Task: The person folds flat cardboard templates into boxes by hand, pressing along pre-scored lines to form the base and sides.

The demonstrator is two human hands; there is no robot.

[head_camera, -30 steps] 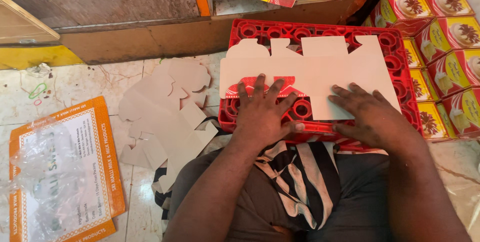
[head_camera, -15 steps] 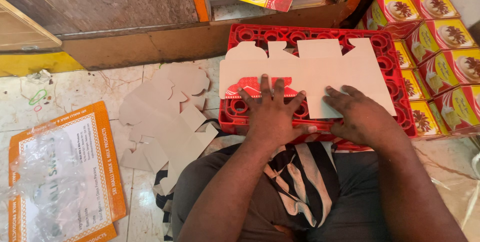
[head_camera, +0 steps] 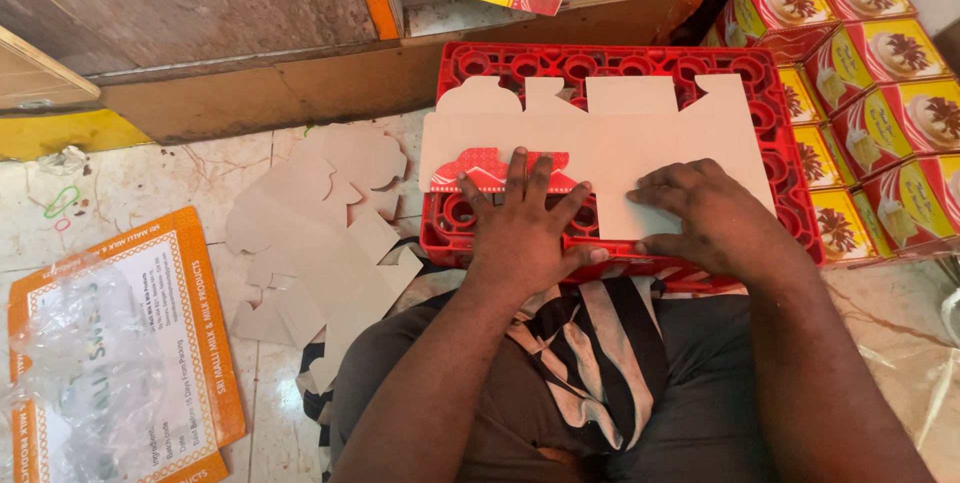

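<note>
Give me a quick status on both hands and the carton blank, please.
Left hand flat, pressing folded flap. Right hand flat on flat carton blank, atop red crate. Nothing in the way.

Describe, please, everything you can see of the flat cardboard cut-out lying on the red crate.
The cardboard cut-out is a pale, unfolded box blank with tabs and rounded flaps along its far edge. It lies flat, plain side up, across the red plastic crate. One near flap is folded over, showing red print. The left hand presses that flap; the right hand presses a near panel.
</note>
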